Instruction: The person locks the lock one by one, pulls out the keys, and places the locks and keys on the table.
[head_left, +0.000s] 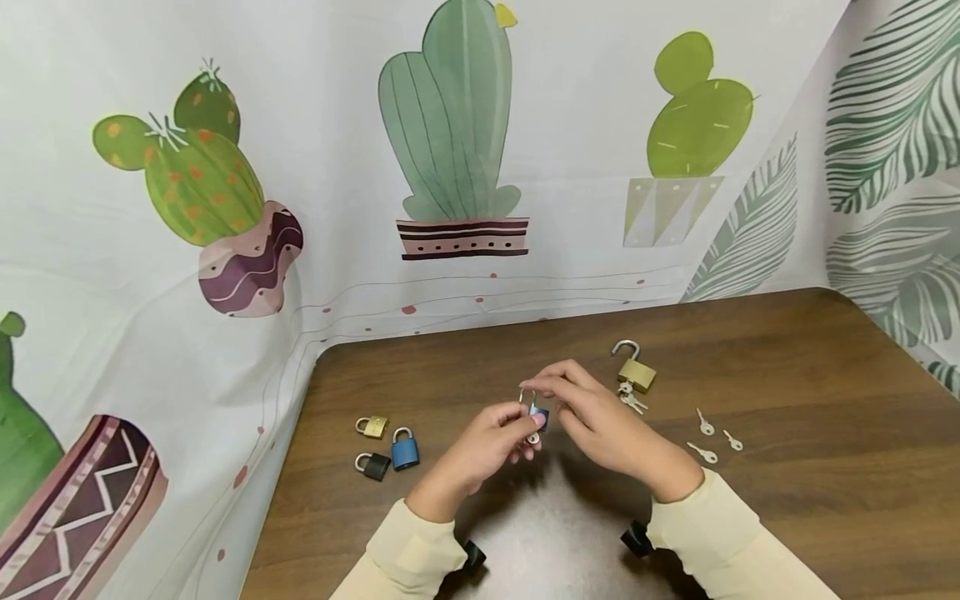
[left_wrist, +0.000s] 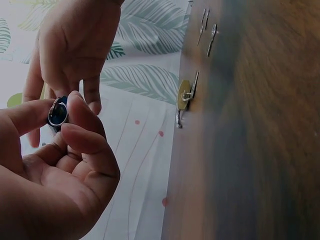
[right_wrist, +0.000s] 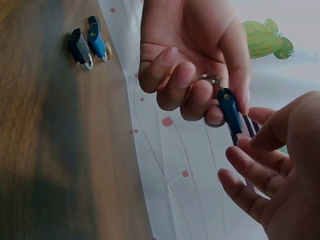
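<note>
A small blue padlock point(head_left: 538, 415) with its shackle raised is pinched between the thumb and fingers of my left hand point(head_left: 489, 437). A key ring point(right_wrist: 209, 78) hangs at the padlock's keyhole end, beside the curled left fingers. My right hand point(head_left: 600, 421) is just to the right, its fingers stretched out loosely and a fingertip at the top of the shackle. In the right wrist view, the right fingers point(right_wrist: 260, 167) lie close to the padlock's far end. Whether they press the shackle is hidden there. The left wrist view shows the ring end of the blue padlock point(left_wrist: 58, 114).
At left on the brown table point(head_left: 337, 533) lie a small brass padlock point(head_left: 372, 427), a larger blue padlock point(head_left: 405, 450) and a black padlock point(head_left: 373, 466). A brass padlock point(head_left: 637, 375) with open shackle and keys lies at back right. Loose keys point(head_left: 705, 452) are at right.
</note>
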